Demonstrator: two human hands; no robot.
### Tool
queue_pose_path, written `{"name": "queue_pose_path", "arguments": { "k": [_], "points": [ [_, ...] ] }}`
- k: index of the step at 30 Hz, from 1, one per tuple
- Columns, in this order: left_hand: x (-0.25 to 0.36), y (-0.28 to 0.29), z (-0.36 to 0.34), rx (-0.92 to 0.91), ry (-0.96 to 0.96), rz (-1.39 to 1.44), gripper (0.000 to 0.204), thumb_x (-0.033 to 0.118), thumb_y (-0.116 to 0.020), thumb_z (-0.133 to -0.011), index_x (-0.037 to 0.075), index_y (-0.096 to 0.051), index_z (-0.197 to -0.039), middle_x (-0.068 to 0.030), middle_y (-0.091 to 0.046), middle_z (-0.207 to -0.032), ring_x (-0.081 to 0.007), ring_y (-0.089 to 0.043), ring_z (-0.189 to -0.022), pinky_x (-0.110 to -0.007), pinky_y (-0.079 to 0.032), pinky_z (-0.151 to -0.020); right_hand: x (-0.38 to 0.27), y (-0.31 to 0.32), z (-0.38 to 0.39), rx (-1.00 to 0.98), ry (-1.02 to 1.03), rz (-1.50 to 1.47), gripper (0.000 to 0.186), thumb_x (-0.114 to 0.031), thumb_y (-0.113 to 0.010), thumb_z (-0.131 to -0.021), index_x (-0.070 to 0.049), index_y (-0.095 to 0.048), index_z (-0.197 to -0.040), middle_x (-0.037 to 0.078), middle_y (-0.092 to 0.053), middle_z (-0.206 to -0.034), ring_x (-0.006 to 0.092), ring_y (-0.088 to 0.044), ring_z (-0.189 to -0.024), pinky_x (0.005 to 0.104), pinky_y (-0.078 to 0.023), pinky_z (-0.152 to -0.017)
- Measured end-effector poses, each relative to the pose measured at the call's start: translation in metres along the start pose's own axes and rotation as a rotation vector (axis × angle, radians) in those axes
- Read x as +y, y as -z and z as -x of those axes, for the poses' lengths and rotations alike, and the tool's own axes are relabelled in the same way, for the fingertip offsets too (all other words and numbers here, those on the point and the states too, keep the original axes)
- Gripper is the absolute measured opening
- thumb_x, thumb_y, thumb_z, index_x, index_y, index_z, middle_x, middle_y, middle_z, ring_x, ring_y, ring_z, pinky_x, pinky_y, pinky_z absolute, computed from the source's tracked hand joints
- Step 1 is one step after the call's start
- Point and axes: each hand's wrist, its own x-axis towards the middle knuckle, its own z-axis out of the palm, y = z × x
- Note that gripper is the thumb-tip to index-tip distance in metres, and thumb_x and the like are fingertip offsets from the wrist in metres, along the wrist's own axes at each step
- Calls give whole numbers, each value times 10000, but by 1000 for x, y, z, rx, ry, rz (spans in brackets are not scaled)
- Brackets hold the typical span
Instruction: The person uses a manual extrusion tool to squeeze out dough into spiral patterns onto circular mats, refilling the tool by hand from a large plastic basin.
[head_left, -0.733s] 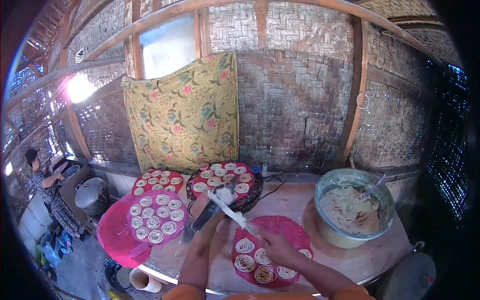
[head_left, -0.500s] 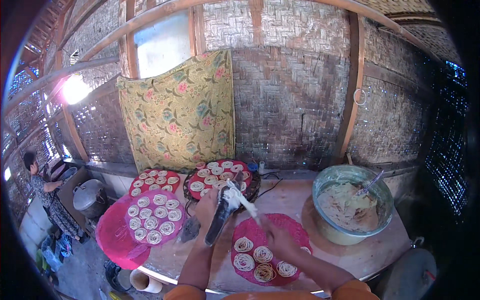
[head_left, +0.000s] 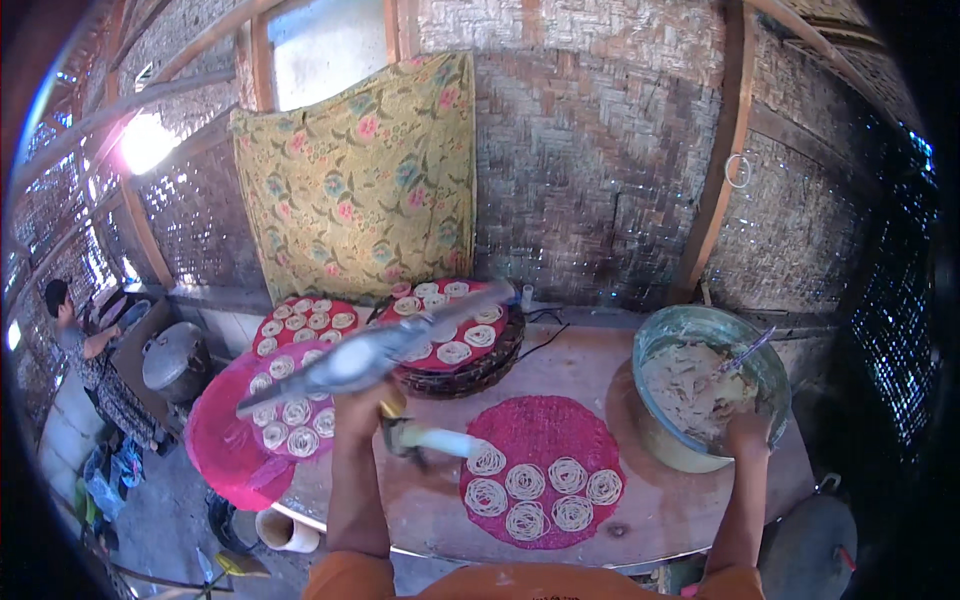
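My left hand point(head_left: 362, 408) is closed around a long-handled hand press point(head_left: 350, 360), held tilted above the table and smeared by motion. A pale rod-like part point(head_left: 440, 440) juts out below that hand toward the front mat. My right hand point(head_left: 747, 432) reaches over the near rim of a big green basin point(head_left: 660, 452) into pale, sticky dough point(head_left: 690, 385); its fingers are hidden there. Between my arms lies a round pink mat point(head_left: 550, 425) bearing several coiled nests of thin dough strands point(head_left: 526, 520).
More dough nests lie on a pink tray point(head_left: 230, 430) at left and on a dark woven stand point(head_left: 450, 382) behind. A spoon handle point(head_left: 752, 345) leans in the basin. A lidded pot point(head_left: 175, 360) and another person point(head_left: 85, 350) are at far left. A black cable point(head_left: 545, 345) runs along the back.
My right hand has gone from the press to the dough basin. The press has swung from steep to slanting across the left side. My view has tipped down slightly.
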Motion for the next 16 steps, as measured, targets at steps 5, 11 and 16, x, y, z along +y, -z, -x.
{"name": "queue_pose_path", "arguments": {
  "k": [5,11,16],
  "points": [
    [-16,-45,-11,-222,65,1038,146,163,-564,-745,84,-501,-850,-7,-466,-723,-134,-462,-637,-284,-384,-565,-106,97,11,-104,618,-1809,347,-257,-538,-909,-67,-517,-1199,141,-522,-1174,257,-506,-1088,402,-395,-935],
    [-43,-96,0,-49,268,876,180,145,-579,-767,55,-556,-921,-50,-563,-853,-184,-561,-806,-329,-455,-694,-205,117,69,-2203,527,-2580,912,-788,-266,-781,-69,-406,-1323,48,-442,-596,120,-359,-355,239,-303,-304],
    [-75,-47,2,41,-158,-363,324,185,-636,-816,57,-567,-1106,-71,-618,-1057,-249,-602,-954,-342,-457,-902,-163,100,35,-1632,464,-2764,940,-805,-334,-744,-77,-361,-1337,89,-486,-600,145,-457,-349,263,-372,-272]
  ]
}}
